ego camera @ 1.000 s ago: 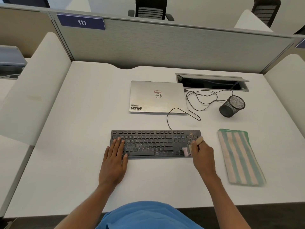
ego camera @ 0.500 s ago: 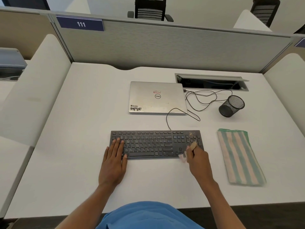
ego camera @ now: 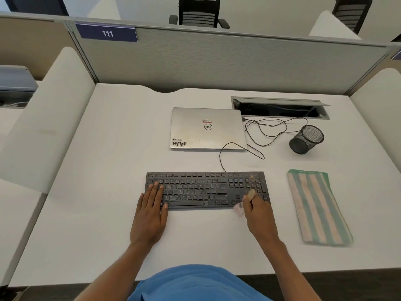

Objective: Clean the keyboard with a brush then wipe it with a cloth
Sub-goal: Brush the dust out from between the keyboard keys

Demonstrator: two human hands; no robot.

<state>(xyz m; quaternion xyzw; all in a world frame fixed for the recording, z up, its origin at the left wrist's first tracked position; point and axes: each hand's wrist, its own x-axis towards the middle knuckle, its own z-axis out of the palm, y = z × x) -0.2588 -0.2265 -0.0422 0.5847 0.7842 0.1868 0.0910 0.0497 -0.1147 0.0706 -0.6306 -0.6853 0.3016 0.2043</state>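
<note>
A black keyboard (ego camera: 201, 189) lies across the middle of the white desk (ego camera: 104, 192), with some crumbs on its number pad at the right. My left hand (ego camera: 150, 213) lies flat, fingers straight, on the keyboard's left end. My right hand (ego camera: 259, 216) grips a small brush (ego camera: 251, 194) by its pale wooden handle. The pinkish bristles (ego camera: 238, 208) are blurred at the keyboard's front edge, just left of the number pad. A folded cloth (ego camera: 316, 207) with green and beige stripes lies flat to the right of the keyboard.
A shut silver laptop (ego camera: 207, 128) sits behind the keyboard, with black cables (ego camera: 267, 131) looping to a cable hatch (ego camera: 280, 108). A black mesh cup (ego camera: 306, 139) stands behind the cloth. Grey and white partitions (ego camera: 217, 61) surround the desk.
My right hand has swept the brush leftward and toward me, from the number pad to the keyboard's front edge. My left hand stays flat on the left end.
</note>
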